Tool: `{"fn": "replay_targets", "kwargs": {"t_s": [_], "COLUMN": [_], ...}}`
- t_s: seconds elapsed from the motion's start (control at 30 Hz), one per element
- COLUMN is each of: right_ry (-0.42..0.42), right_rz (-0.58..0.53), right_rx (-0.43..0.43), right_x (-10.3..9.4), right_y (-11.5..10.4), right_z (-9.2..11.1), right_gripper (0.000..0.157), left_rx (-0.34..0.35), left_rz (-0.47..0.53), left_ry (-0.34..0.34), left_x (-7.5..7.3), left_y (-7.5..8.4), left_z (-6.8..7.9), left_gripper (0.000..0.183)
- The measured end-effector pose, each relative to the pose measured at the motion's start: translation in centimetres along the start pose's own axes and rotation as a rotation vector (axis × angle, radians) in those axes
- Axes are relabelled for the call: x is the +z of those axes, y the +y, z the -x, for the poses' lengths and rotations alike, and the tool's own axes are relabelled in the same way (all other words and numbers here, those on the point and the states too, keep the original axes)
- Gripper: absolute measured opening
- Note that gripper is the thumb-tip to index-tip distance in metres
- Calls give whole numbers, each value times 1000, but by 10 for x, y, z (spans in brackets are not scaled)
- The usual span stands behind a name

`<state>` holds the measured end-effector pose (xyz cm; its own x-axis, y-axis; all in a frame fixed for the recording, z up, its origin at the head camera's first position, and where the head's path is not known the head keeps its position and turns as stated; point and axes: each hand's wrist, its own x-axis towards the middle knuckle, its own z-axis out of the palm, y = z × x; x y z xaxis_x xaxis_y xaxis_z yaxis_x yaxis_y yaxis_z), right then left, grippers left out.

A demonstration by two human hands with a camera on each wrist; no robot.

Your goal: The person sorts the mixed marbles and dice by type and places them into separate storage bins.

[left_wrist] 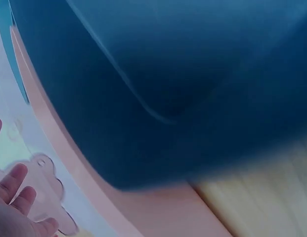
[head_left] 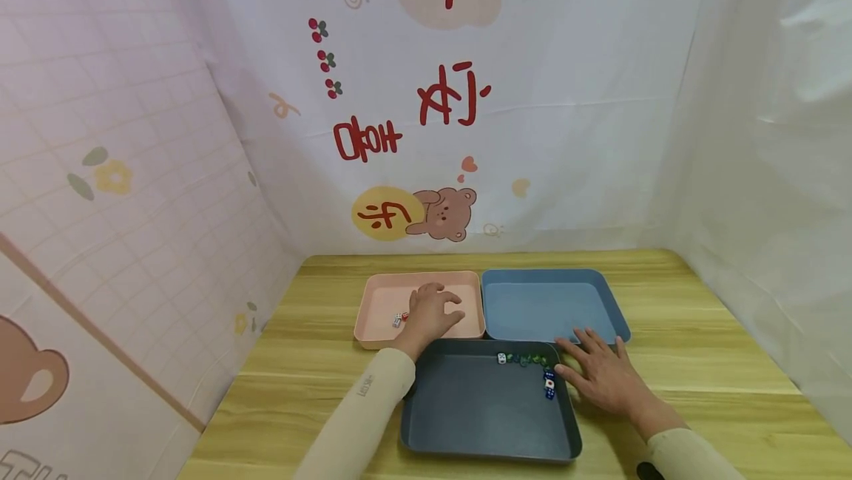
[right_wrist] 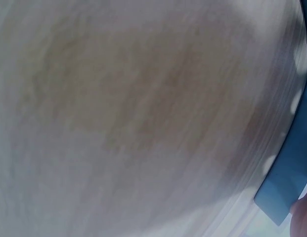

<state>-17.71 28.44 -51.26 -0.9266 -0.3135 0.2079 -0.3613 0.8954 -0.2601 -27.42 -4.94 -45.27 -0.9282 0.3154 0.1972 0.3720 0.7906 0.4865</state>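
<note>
My left hand point(head_left: 433, 314) is over the pink tray point(head_left: 379, 282), fingers spread and loosely bent, with nothing visible between them. Beside it in that tray lie a few small dice point(head_left: 397, 321), white and red, partly hidden by the hand. The right hand point(head_left: 602, 375) lies with outstretched fingers at the near right corner of the blue tray point(head_left: 542, 306), its thumb by the rim of the dark grey tray point(head_left: 486, 413). Along that grey tray's back wall run a white die point(head_left: 502, 358) and several green dice point(head_left: 526, 359); blue dice point(head_left: 549, 374) and another white die point(head_left: 549, 384) line its right side.
The three trays stand close together on a wood-grain table point(head_left: 705, 339). White printed cloth point(head_left: 566, 132) hangs behind and at both sides. In the left wrist view, the grey tray's dark corner point(left_wrist: 118, 163) fills much of the picture, above the pink tray's edge point(left_wrist: 59, 133).
</note>
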Motion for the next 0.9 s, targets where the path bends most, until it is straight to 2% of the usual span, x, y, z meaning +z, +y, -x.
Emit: {"fn": "replay_targets", "kwargs": {"t_s": [0.13, 0.27, 0.4, 0.57, 0.9], "right_ry": [5, 10, 6, 7, 13], "right_rz": [4, 5, 0, 1, 0], "right_rx": [-2, -2, 1, 1, -2], "right_x": [1, 2, 3, 4, 6], "right_y": [1, 2, 3, 4, 5], "right_z": [0, 1, 1, 0, 0], "right_gripper": [57, 57, 57, 58, 58], "left_rx": [45, 90, 128, 185, 187], "left_rz": [-41, -36, -47, -93, -118], "left_ry": [-3, -7, -47, -76, -136], "left_x": [9, 20, 33, 40, 51], "left_y": [13, 24, 33, 44, 45], "left_z": [-1, 3, 10, 15, 20], "left_gripper": [25, 22, 20, 22, 20]}}
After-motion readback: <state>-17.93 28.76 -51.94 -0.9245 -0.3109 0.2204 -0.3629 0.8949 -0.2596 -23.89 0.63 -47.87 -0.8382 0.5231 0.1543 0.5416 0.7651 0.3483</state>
